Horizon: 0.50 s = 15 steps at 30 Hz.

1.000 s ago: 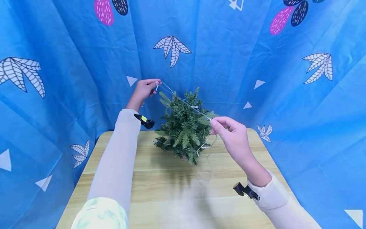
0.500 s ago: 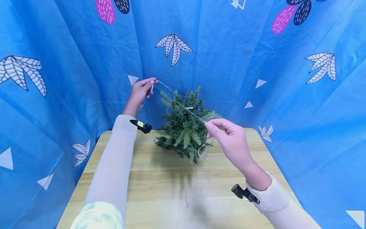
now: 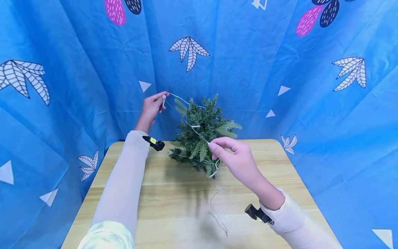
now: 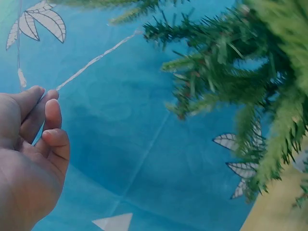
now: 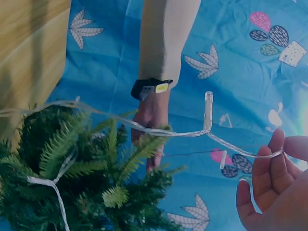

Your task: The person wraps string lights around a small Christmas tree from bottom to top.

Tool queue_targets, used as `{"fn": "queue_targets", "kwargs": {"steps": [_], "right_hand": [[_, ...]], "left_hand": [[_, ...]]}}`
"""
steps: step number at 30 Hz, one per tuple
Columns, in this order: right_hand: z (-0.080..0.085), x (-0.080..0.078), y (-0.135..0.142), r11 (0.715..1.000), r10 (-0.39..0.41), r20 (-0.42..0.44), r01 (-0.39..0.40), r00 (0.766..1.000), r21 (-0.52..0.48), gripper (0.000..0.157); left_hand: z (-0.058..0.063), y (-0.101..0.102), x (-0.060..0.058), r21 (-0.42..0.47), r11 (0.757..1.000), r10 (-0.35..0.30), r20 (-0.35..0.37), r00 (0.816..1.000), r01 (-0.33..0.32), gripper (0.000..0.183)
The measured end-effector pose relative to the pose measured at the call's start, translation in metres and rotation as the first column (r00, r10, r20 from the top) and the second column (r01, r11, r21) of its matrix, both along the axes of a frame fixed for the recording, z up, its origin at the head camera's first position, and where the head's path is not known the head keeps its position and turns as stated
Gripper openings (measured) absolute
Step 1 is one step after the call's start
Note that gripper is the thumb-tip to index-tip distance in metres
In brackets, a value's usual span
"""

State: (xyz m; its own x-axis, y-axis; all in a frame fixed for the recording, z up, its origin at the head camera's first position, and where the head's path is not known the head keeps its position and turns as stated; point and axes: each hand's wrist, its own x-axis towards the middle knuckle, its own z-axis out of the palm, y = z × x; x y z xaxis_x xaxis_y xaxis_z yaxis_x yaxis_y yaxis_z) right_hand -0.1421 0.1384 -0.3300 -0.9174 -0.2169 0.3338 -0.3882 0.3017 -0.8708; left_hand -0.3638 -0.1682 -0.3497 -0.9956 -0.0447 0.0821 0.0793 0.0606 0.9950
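Note:
A small artificial Christmas tree (image 3: 199,141) stands on the wooden table (image 3: 174,214). Behind its left side, my left hand (image 3: 151,109) pinches a string light wire (image 4: 98,57) between thumb and forefinger; the wire runs to the back of the tree. My right hand (image 3: 236,155), in front of the tree's right side, pinches another stretch of the same kind of wire. That stretch slants across the tree's front. One clear bulb (image 5: 208,111) sticks out from the wire close to my right fingers. Lower branches carry more wire. The tree's base is mostly hidden.
A loose wire end (image 3: 217,218) trails down from the tree's lower right toward the table front. Blue patterned curtain (image 3: 242,69) surrounds the table at the back and both sides. Each wrist bears a black camera strap (image 3: 154,142).
My right hand has moved left and down across the tree's front, drawing the wire along. My left hand has shifted slightly left and lower. The loose wire end has moved on the table.

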Motion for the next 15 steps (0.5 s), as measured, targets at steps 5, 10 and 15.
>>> {"fn": "queue_targets", "kwargs": {"steps": [5,10,15], "right_hand": [[-0.006,0.003,-0.006,0.997,0.064,0.018,-0.065,0.998,0.045,0.014],[-0.017,0.005,-0.009,0.991,0.091,0.031,-0.094,0.995,0.093,0.015],[-0.028,0.008,-0.010,0.988,0.107,0.075,-0.114,0.991,0.107,0.014]], "left_hand": [[-0.004,-0.003,0.005,-0.036,0.999,0.009,0.021,1.000,-0.008,0.042],[-0.033,-0.008,-0.010,-0.086,0.996,0.030,0.022,0.999,-0.028,0.040],[-0.056,-0.019,-0.010,-0.133,0.991,0.025,0.050,0.998,-0.019,0.038]]}}
